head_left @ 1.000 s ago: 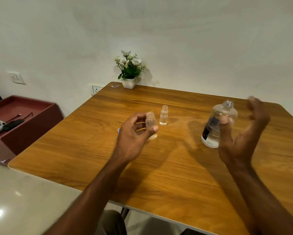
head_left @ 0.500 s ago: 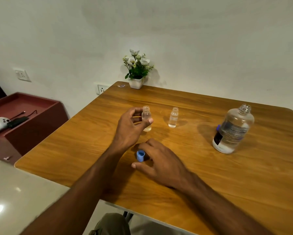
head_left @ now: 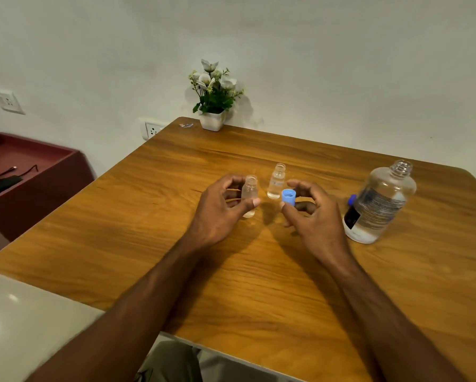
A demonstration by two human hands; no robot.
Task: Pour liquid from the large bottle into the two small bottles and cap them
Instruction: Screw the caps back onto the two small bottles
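My left hand (head_left: 220, 210) grips a small clear bottle (head_left: 249, 193) upright, mouth uncapped, just above the wooden table (head_left: 176, 244). Held between thumb and fingers of my right hand (head_left: 311, 216) is a small blue cap (head_left: 288, 197), its hollow side facing up, a short way right of that bottle. Behind the cap, a second small clear bottle (head_left: 276, 181) stands uncapped on the table with liquid inside. The large clear bottle (head_left: 380, 205) stands uncapped at the right, partly filled, with a dark label. A dark blue cap (head_left: 352, 199) peeks out behind its left side.
A white pot of flowers (head_left: 214, 100) sits at the table's far edge by the wall. A dark red cabinet (head_left: 25, 175) with a black cable on top stands to the left. Wall sockets (head_left: 152, 129) are behind the table's far left corner.
My right hand left the large bottle, went down to the table in front of me, took the blue cap, and has now lifted it up beside the small bottle in my left hand.
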